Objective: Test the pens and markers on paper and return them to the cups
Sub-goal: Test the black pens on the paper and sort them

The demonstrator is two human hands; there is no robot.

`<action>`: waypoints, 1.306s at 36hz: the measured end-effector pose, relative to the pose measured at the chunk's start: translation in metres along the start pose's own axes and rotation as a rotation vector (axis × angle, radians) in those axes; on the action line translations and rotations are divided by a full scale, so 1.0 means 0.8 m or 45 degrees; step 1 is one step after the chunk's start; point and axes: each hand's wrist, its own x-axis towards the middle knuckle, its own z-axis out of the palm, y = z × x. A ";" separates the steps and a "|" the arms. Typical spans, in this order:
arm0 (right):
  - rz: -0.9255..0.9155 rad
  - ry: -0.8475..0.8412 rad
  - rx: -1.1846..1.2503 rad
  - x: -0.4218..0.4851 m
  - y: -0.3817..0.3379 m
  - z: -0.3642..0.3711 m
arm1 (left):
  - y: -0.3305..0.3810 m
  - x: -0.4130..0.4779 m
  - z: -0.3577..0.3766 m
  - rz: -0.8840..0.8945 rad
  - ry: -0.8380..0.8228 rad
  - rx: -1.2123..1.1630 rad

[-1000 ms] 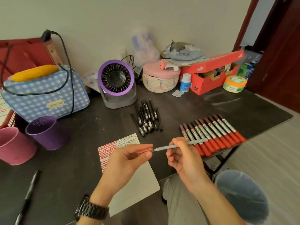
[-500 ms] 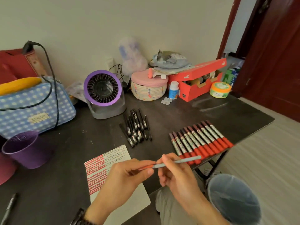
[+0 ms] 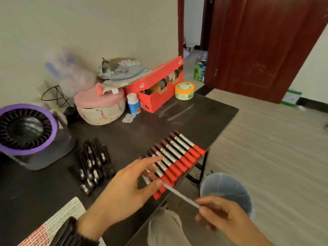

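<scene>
Right hand: the right hand [image 3: 225,217] is nearest, low on the right and off the tabletop's near edge. Its fingers [image 3: 213,203] are curled and pinch the right end of a thin grey pen [image 3: 181,194].
Pen: it slants through the air from the right hand up and left to the left hand, crossing the near end of the marker row.
Left hand: the left hand [image 3: 127,189] is left of the pen, with a dark watch [image 3: 71,233] on its wrist. The thumb tip meets the pen's left end while the forefinger [image 3: 150,161] stretches straight over the markers. I cannot tell whether the pen is gripped at this end.
Paper: a white sheet [image 3: 53,221] with red scribbles lies at the near left corner, partly under the left wrist.
Bin: a blue-grey bin [image 3: 229,189] stands on the floor, just beyond the right hand.
Red markers: a row of red-capped markers [image 3: 179,155] lies side by side along the tabletop's [image 3: 186,118] right edge — the near ones are under the left fingers.
Black pens: a loose bunch of black pens [image 3: 94,162] lies left of the row.
Farther back: a purple-rimmed fan [image 3: 26,132] stands at the left. Then come a pink-lidded woven basket [image 3: 101,107], a small white bottle [image 3: 134,103], a red shoebox [image 3: 156,89] and a green-and-orange jar [image 3: 184,90] — all against the wall.
</scene>
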 end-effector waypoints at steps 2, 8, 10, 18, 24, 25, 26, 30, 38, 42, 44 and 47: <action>0.026 0.152 0.086 -0.005 0.009 -0.022 | 0.017 0.036 0.011 0.055 -0.030 -0.002; 0.055 0.671 0.490 -0.017 0.056 -0.068 | 0.049 0.175 0.055 0.113 -0.104 0.204; 0.114 0.815 0.592 -0.013 0.081 -0.081 | 0.049 0.224 0.072 0.120 -0.167 0.284; 0.742 0.881 0.340 0.066 0.231 -0.131 | 0.026 0.348 0.123 0.036 -0.462 0.547; 1.081 0.728 0.060 0.123 0.315 -0.150 | 0.003 0.344 0.147 0.070 -0.448 0.544; 1.101 0.703 0.015 0.131 0.323 -0.149 | 0.003 0.344 0.150 0.064 -0.459 0.551; 1.112 0.680 -0.023 0.140 0.329 -0.147 | 0.002 0.344 0.151 0.054 -0.474 0.559; 1.141 0.634 -0.113 0.181 0.341 -0.136 | 0.003 0.348 0.148 0.035 -0.498 0.574; 1.193 0.607 -0.404 0.218 0.344 -0.114 | 0.002 0.346 0.142 0.051 -0.453 0.534; 1.160 0.479 -0.717 0.212 0.343 -0.097 | -0.001 0.350 0.143 0.054 -0.424 0.502; 1.147 0.409 -0.807 0.211 0.343 -0.094 | -0.001 0.351 0.144 0.057 -0.407 0.478; 1.104 0.377 -0.844 0.208 0.339 -0.093 | -0.002 0.348 0.146 0.083 -0.379 0.426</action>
